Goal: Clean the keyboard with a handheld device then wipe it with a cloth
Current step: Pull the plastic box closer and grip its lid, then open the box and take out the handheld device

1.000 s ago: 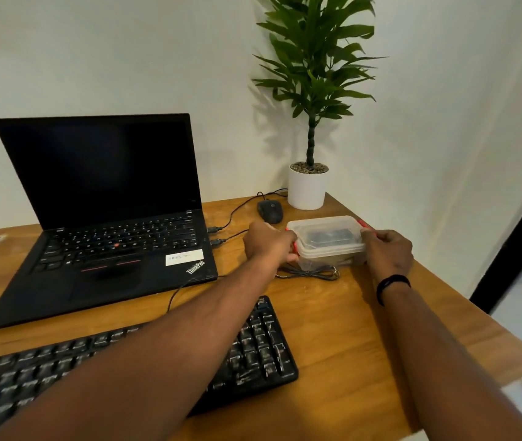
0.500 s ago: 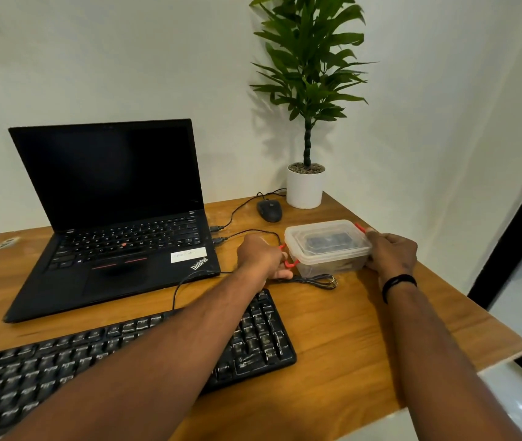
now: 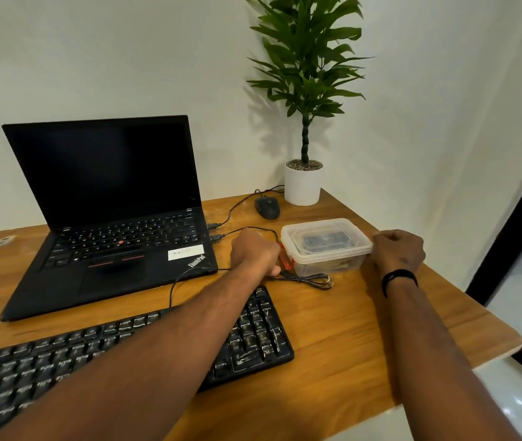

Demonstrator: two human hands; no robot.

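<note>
A black external keyboard (image 3: 253, 332) lies near the front of the wooden desk (image 3: 342, 329), partly under my left forearm. A clear plastic box (image 3: 326, 246) with a lid and red side clips stands behind it; something dark shows through the lid. My left hand (image 3: 255, 253) is at the box's left end, its fingers curled on the red clip (image 3: 286, 259). My right hand (image 3: 398, 249) is at the box's right end with its fingers curled against that side; the clip there is hidden.
An open black laptop (image 3: 110, 218) stands at the left, its cables running past the box. A coiled cable (image 3: 317, 280) lies just before the box. A black mouse (image 3: 267, 207) and a potted plant (image 3: 303, 183) stand at the back. The desk ends close on the right.
The red clip on the box's left end has swung down and out under my left hand. My right hand stays at the right end. The view has shifted slightly.
</note>
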